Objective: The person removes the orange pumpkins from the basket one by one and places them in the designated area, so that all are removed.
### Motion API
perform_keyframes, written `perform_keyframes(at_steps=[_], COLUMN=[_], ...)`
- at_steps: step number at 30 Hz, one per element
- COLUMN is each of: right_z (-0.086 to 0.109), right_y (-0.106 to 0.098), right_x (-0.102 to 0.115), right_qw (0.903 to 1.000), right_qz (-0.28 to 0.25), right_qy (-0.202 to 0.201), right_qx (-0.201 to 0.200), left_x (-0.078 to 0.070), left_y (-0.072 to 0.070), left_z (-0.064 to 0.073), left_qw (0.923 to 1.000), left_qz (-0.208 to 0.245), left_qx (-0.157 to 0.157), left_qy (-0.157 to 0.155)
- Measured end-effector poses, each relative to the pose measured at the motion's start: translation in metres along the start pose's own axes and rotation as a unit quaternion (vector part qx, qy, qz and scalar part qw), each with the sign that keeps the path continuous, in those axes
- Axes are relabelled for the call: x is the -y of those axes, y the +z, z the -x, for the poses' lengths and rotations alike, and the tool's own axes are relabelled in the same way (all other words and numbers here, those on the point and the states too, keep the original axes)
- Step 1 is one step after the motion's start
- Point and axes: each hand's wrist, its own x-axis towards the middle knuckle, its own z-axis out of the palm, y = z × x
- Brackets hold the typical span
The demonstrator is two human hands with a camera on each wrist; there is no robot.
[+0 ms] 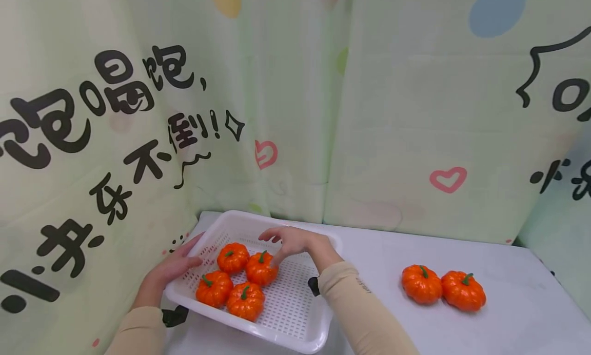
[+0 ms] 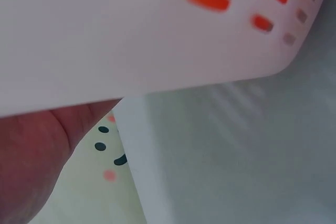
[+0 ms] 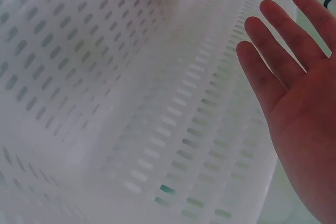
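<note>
A white perforated plastic basket [image 1: 295, 298] holds several orange toy pumpkins [image 1: 233, 257] with green stems, grouped toward its left end. At the basket's left rim, my left hand [image 1: 173, 267] grips the edge, its thumb over the rim on the inner side. In the left wrist view, part of that hand [image 2: 37, 156] lies against the basket's outer wall [image 2: 105, 45], and the rest is hidden behind it. My right hand [image 1: 294, 240] hovers over the basket, its thumb close to the rear right pumpkin [image 1: 261, 268]. The right wrist view shows its fingers [image 3: 286, 40] spread with nothing held.
Two more orange pumpkins, one left [image 1: 421, 284] and one right [image 1: 464, 291], sit side by side on the white table [image 1: 378, 319] right of the basket. A printed pale green curtain [image 1: 388, 139] hangs behind the table and along its left side.
</note>
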Motion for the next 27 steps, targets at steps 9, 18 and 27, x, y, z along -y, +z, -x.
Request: perform_keyframes(at_steps=[9, 18, 27], right_z=[-0.009, -0.014, -0.018], right_y=[0.016, 0.025, 0.027], right_x=[-0.003, -0.004, -0.003], right_qw=[0.9994, 0.9981, 0.9979], right_qz=[-0.003, -0.006, -0.006], right_qy=[0.032, 0.058, 0.061], right_qx=[0.013, 0.018, 0.019], left_x=[0.001, 0.001, 0.002], left_y=[0.001, 0.002, 0.002], left_z=[0.000, 0.000, -0.002], left_qw=[1.0000, 0.9999, 0.9998], left_qz=[0.005, 0.008, 0.018], left_qx=[-0.007, -0.008, -0.009], left_qy=[-0.005, -0.002, 0.001])
